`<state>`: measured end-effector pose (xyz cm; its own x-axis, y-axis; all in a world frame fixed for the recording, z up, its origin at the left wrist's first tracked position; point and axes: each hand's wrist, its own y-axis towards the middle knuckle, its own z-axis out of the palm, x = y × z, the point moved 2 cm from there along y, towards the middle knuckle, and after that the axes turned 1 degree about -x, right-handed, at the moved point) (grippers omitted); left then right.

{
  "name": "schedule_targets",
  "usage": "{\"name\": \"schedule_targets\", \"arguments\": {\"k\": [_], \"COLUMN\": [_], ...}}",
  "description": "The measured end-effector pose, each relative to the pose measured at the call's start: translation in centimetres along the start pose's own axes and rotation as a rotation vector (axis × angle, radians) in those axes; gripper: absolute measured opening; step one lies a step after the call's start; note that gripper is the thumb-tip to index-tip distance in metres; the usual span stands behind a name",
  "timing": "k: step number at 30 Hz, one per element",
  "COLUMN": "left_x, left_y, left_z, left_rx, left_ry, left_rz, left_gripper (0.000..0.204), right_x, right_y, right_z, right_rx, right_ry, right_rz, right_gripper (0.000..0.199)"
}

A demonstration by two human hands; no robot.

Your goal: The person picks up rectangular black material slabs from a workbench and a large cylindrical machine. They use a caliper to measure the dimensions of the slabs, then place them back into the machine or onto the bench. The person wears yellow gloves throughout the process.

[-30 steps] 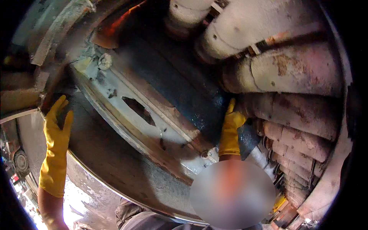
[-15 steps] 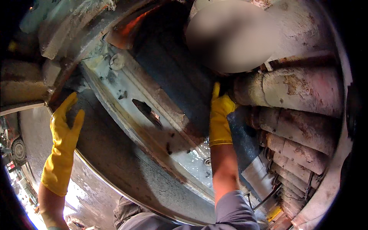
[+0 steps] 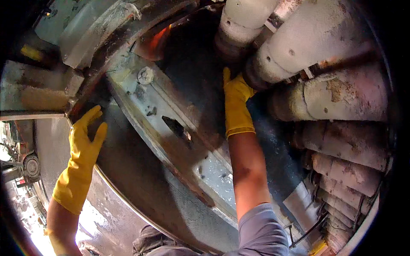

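Both hands wear long yellow rubber gloves. At the left, my left hand (image 3: 87, 132) is raised with its thumb and fingers apart, holding nothing. Its fingertips are by the dark curved inner wall (image 3: 141, 179), close to a corner of the metal frame. My right hand (image 3: 238, 87) reaches up in the middle, against or very near the dark end of a thick pale cylinder (image 3: 294, 47). One finger points upward, apart from the rest; some of its fingers are hidden. Between the hands runs a worn grey metal beam (image 3: 171, 115) with a ragged slot.
Several stained pale cylinders (image 3: 346, 96) stack down the right side. Heavy metal blocks (image 3: 38, 87) jut in at the upper left. An orange glow (image 3: 160, 38) shows at the top. A metal rim (image 3: 128, 205) curves below; a wheeled machine (image 3: 30, 165) stands outside.
The view has shifted, so most fixed parts sit further right. My right hand has moved up to a higher cylinder. My left hand keeps its spread pose near the frame corner.
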<state>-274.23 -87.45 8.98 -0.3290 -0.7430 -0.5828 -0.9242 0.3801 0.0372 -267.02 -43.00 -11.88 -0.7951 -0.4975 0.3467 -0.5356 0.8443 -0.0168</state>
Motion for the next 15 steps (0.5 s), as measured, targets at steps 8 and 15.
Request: {"name": "schedule_targets", "arguments": {"k": [8, 15], "left_x": [-1.1, -1.2], "left_y": [-0.1, 0.1], "left_z": [0.0, -0.2], "left_rx": [-0.016, -0.004], "left_ry": [0.076, 0.096], "left_rz": [0.041, 0.030], "left_gripper": [0.051, 0.051], "right_x": [-3.9, 3.4], "right_y": [-3.3, 0.1], "right_z": [2.6, 0.2], "right_rx": [-0.420, 0.160], "right_ry": [-0.213, 0.050], "right_rz": [-0.208, -0.034], "right_gripper": [0.088, 0.086]}}
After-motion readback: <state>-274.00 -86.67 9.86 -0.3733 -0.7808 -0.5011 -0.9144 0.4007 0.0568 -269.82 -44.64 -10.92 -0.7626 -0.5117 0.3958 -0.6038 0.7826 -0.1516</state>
